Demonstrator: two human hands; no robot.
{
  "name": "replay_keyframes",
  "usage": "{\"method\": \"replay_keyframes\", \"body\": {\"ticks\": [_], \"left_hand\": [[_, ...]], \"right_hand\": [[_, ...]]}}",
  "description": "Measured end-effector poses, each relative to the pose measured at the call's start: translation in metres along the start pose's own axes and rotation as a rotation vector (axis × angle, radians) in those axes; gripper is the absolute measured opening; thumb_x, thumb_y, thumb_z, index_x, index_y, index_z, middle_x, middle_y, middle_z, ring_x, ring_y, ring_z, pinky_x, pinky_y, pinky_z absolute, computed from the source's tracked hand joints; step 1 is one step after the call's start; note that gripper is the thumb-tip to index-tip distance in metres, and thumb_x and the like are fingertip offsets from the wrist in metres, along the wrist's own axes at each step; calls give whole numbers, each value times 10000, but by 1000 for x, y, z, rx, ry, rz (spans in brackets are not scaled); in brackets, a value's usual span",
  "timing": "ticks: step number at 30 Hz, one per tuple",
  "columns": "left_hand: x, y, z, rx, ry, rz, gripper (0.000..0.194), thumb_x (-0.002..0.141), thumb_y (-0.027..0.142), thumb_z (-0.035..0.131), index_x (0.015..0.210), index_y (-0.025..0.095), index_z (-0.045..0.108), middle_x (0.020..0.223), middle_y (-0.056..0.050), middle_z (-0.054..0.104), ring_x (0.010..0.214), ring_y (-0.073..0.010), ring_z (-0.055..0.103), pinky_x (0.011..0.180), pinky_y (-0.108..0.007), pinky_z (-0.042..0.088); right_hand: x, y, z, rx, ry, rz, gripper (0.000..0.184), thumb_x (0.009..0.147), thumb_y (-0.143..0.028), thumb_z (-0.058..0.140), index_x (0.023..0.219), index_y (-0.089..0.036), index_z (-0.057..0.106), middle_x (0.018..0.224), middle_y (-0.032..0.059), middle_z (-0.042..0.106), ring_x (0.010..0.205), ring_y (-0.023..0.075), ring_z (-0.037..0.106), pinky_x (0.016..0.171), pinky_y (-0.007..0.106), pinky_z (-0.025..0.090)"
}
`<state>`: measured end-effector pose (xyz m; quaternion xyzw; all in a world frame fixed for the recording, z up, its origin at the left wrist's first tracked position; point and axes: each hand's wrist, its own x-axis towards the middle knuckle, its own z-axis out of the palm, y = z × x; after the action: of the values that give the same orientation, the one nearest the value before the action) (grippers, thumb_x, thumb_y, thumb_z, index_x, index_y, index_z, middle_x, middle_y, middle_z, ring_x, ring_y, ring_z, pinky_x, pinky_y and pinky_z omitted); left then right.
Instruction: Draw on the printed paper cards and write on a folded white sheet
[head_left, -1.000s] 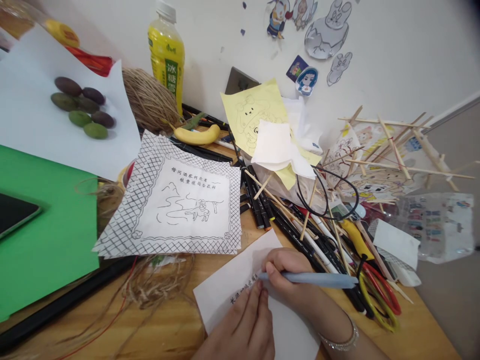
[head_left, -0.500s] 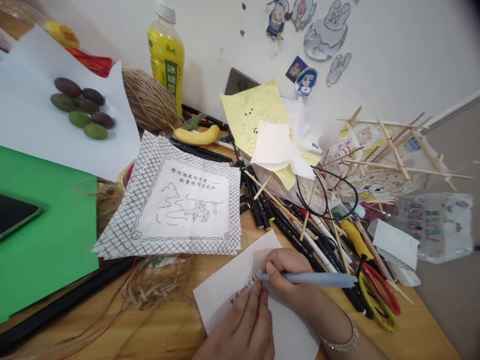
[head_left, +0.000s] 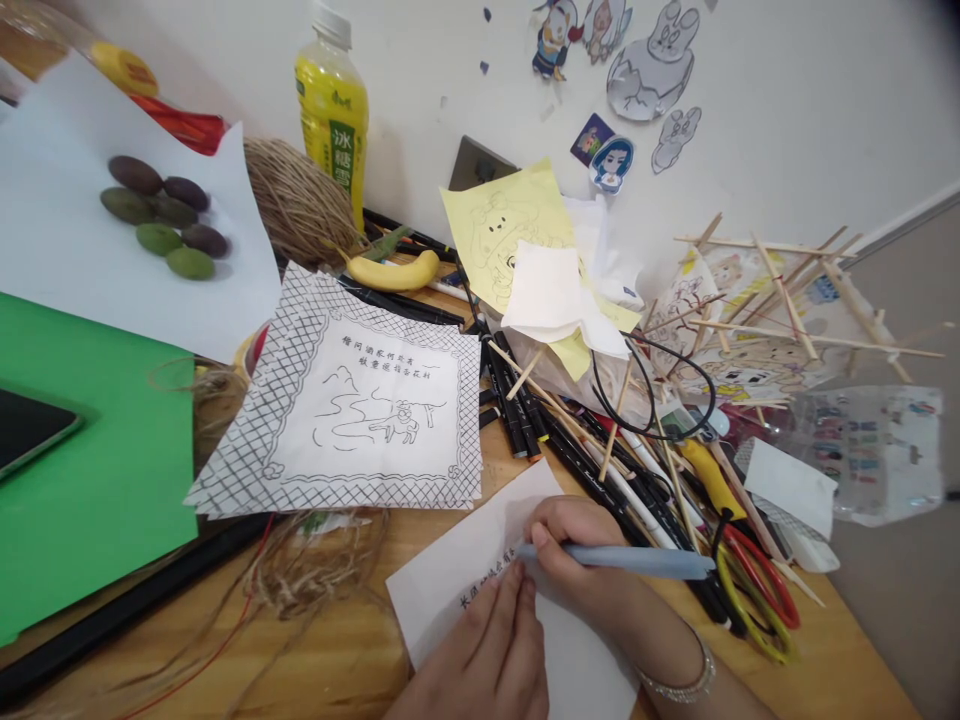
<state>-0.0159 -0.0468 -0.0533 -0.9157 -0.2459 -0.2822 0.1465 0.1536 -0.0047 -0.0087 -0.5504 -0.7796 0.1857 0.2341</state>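
Observation:
Gripped in my right hand [head_left: 576, 560] is a light blue pen [head_left: 645, 561], its tip down on a white sheet of paper [head_left: 431, 590]. A line of small handwritten characters runs across that sheet, partly covered by my fingers. Fingers stretched out, my left hand [head_left: 495, 640] lies flat on the paper just below the writing, close to the pen tip. Above it, a white sheet with a drawing [head_left: 375, 410] has a crosshatched border, a landscape and two lines of characters.
Markers [head_left: 592, 470], sticks and scissors [head_left: 757, 600] crowd the right. Behind stand a yellow drink bottle [head_left: 332, 110], a twine ball [head_left: 296, 190] and a small banana [head_left: 394, 271]. Leftward are olive-like fruits [head_left: 157, 238] on paper and a green sheet [head_left: 97, 440] under a phone [head_left: 30, 428].
The pen tip and right hand have shifted very slightly, and a little more writing shows beside the tip. My left hand stays in place.

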Motion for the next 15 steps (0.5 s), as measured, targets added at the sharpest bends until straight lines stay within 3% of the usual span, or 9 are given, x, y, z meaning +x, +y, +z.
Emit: {"method": "replay_keyframes", "body": {"ticks": [15], "left_hand": [[-3, 2, 2, -10, -8, 3, 204, 918, 220, 468, 994, 146, 641, 1089, -70, 693, 1036, -234, 606, 1008, -399, 310]], "right_hand": [[2, -3, 1, -22, 39, -16, 318, 818, -212, 387, 504, -217, 337, 485, -21, 447, 468, 110, 413, 469, 234, 372]]}}
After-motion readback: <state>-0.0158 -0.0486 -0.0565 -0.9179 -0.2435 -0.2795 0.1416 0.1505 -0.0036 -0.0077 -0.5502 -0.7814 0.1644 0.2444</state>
